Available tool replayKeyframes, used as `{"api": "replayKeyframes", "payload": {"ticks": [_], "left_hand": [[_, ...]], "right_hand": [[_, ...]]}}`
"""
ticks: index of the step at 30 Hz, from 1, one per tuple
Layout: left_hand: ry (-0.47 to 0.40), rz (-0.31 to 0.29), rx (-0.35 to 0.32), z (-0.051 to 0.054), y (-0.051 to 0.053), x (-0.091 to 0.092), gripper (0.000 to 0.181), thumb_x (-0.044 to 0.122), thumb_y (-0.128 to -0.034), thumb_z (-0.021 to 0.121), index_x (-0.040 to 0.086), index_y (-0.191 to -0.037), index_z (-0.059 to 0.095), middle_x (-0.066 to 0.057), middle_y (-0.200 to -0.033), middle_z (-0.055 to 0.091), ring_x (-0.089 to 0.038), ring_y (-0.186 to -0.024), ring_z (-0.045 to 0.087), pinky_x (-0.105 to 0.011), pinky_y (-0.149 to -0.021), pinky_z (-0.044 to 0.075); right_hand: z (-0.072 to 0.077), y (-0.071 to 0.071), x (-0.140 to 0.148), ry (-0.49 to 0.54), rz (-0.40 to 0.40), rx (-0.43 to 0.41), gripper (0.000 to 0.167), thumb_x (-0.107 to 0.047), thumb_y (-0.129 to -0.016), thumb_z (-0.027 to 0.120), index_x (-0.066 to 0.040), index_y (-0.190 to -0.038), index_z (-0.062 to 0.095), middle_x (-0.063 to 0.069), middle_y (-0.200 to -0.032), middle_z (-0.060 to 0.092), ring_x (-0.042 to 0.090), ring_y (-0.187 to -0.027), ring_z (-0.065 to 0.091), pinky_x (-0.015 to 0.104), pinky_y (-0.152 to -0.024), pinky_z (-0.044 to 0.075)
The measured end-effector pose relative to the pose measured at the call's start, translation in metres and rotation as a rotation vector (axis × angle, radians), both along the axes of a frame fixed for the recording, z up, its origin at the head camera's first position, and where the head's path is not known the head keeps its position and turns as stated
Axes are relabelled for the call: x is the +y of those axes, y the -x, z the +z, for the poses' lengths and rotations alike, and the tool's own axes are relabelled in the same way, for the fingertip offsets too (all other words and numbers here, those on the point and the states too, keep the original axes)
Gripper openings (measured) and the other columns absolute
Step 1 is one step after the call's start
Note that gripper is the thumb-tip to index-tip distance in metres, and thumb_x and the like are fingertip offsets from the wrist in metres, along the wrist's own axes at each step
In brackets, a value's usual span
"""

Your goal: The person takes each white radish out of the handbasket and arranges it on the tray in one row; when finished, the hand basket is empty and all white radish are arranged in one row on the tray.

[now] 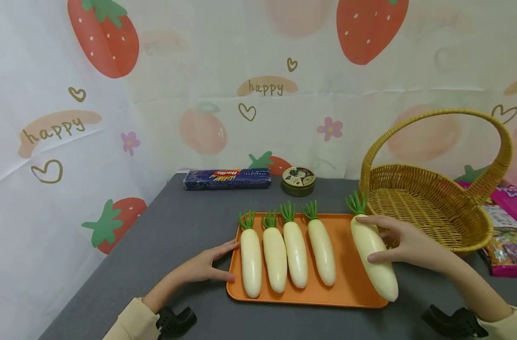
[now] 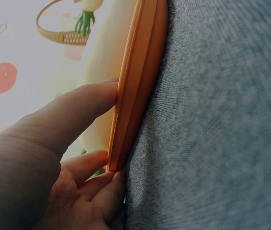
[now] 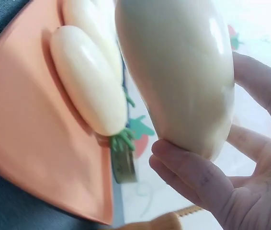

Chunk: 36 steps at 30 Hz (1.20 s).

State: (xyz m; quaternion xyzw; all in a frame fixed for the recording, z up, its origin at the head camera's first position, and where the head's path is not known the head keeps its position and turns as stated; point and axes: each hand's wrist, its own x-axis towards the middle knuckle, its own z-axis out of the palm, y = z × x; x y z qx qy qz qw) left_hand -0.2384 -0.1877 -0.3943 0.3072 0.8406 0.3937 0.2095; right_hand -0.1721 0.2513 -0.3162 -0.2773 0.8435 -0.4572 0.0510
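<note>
My right hand (image 1: 405, 240) grips a white radish (image 1: 373, 257) with a green leafy top, thumb on one side and fingers on the other. It is held tilted above the right end of an orange tray (image 1: 345, 288). In the right wrist view, this radish (image 3: 183, 72) fills the space before my fingertips (image 3: 193, 167). Several more white radishes (image 1: 295, 255) lie side by side on the tray, tops pointing away. At the tray's left edge, my left hand (image 1: 201, 264) touches the rim; in the left wrist view its thumb (image 2: 92, 98) lies fairly straight against the rim.
A yellow wicker basket (image 1: 428, 174) with a tall handle stands right of the tray. Pink snack bags (image 1: 509, 252) lie beyond it. A blue spaghetti box (image 1: 226, 179) and a round tin (image 1: 298, 181) sit at the table's back, before a printed cloth (image 1: 165, 118).
</note>
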Motion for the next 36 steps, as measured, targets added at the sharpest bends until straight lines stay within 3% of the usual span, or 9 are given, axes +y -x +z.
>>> {"api": "replayKeyframes", "payload": {"ticks": [5,9,14,23,30,36], "left_hand": [[0.002,-0.006,0.001,-0.002,0.001,0.002,0.077,0.034,-0.0812,0.066,0.008,-0.142,0.027,-0.015,-0.145,0.018,-0.031,-0.131,0.014,-0.052,-0.100,0.015],[-0.006,-0.012,-0.002,-0.002,0.001,0.002,0.076,0.034,-0.0815,0.066,0.008,-0.142,0.027,-0.015,-0.145,0.018,-0.030,-0.131,0.014,-0.052,-0.100,0.016],[-0.002,0.005,0.004,-0.003,0.000,-0.003,0.077,0.033,-0.0813,0.066,0.006,-0.141,0.027,-0.017,-0.144,0.019,-0.032,-0.130,0.014,-0.053,-0.099,0.017],[0.007,0.011,0.022,-0.002,0.000,0.001,0.076,0.034,-0.0813,0.066,0.008,-0.142,0.027,-0.015,-0.144,0.019,-0.032,-0.130,0.015,-0.053,-0.098,0.017],[0.004,0.012,0.008,-0.003,-0.001,0.001,0.077,0.034,-0.0809,0.067,0.007,-0.141,0.028,-0.016,-0.144,0.020,-0.032,-0.130,0.015,-0.053,-0.099,0.016],[-0.010,0.015,0.017,-0.002,0.004,0.002,0.077,0.032,-0.0809,0.067,0.006,-0.141,0.028,-0.016,-0.144,0.019,-0.031,-0.130,0.014,-0.052,-0.099,0.016]], "right_hand": [[-0.016,0.010,-0.007,-0.001,0.030,-0.030,0.068,-0.012,-0.079,0.070,0.001,-0.136,0.035,0.028,-0.132,0.031,0.031,-0.099,0.054,0.038,-0.071,0.048],[-0.029,0.019,-0.014,-0.100,0.003,-0.018,0.068,-0.022,-0.077,0.072,0.000,-0.133,0.040,0.026,-0.132,0.034,0.040,-0.104,0.047,0.043,-0.075,0.045],[-0.038,0.033,-0.026,-0.163,-0.025,-0.027,0.069,-0.029,-0.076,0.072,-0.002,-0.133,0.042,0.025,-0.131,0.036,0.037,-0.099,0.052,0.041,-0.074,0.045],[-0.043,0.041,-0.029,-0.212,-0.098,-0.043,0.073,-0.031,-0.074,0.074,-0.001,-0.133,0.042,0.026,-0.131,0.036,0.039,-0.098,0.052,0.046,-0.076,0.044],[-0.046,0.037,-0.029,-0.224,-0.084,-0.038,0.073,-0.033,-0.075,0.072,-0.001,-0.133,0.041,0.025,-0.131,0.038,0.043,-0.107,0.045,0.050,-0.082,0.039],[-0.040,0.037,-0.031,-0.246,-0.086,-0.028,0.074,-0.033,-0.076,0.071,0.001,-0.134,0.040,0.025,-0.132,0.037,0.044,-0.110,0.042,0.051,-0.084,0.037]]}}
